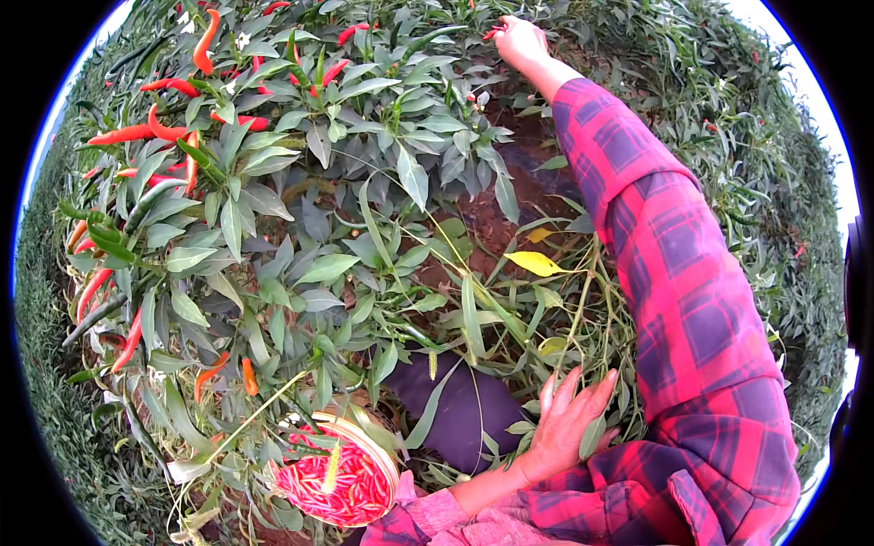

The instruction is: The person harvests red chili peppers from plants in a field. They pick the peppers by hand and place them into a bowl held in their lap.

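Note:
At the top of the view my right hand is closed in a pinch on a red chili pepper, among the leaves of the far pepper plants. My left hand is low in the middle with its fingers spread, resting against green stems and leaves; nothing is held in it. To the left of that hand stands a round basket filled with red chili peppers. A leafy pepper plant bears several ripe chili peppers on its left side.
Dark plastic sheeting or cloth shows between the basket and my left hand. Reddish soil lies beyond it, beside a yellow leaf. Tall grass blades stick up in the middle. Dense pepper rows continue at the right.

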Demonstrator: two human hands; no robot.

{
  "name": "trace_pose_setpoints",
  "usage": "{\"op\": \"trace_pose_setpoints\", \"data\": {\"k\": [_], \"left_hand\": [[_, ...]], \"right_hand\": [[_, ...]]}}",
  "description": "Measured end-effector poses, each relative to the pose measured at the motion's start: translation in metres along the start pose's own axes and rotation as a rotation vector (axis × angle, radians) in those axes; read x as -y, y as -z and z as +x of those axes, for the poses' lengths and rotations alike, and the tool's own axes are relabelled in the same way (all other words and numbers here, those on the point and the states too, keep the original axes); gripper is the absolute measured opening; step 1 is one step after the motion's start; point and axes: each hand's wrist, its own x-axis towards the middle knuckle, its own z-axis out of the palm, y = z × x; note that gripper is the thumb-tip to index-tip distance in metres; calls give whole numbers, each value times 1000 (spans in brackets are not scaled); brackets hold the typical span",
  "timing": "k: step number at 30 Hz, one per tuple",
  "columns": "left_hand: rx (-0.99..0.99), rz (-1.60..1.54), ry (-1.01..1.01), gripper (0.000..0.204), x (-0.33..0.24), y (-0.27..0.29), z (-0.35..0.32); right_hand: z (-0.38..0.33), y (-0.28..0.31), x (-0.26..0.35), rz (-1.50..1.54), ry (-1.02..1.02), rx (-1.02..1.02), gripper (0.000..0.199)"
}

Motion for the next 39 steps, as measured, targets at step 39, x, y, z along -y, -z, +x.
{"op": "trace_pose_setpoints", "data": {"k": [39], "left_hand": [[-42,85,23,81,-18,7,-7]], "right_hand": [[-85,156,193,1537,-102,803,4]]}}
